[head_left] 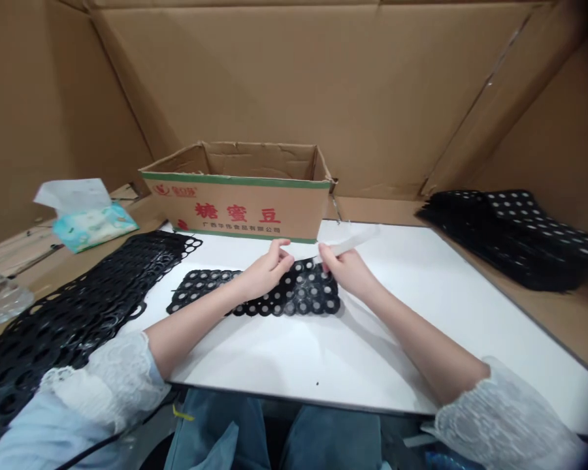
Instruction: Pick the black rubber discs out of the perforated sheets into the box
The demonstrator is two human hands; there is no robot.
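Note:
A black sheet with rows of pale round dots (304,297) lies flat on the white tabletop in front of me. My left hand (269,269) rests over the middle of its far edge, fingers bent and a little apart, with nothing visible between them. At the sheet's far right corner, my right hand (345,266) pinches a thin whitish strip (355,241). The strip points up and to the right, its far end blurred. What my right fingertips touch beneath it is partly hidden.
Behind the sheet stands an open cardboard box (240,202). Black perforated sheets (78,294) are piled at left, near a tissue pack (93,222) and a clear plastic bottle (4,300). More black dotted sheets (509,235) are stacked at right. Cardboard walls (294,85) enclose the table.

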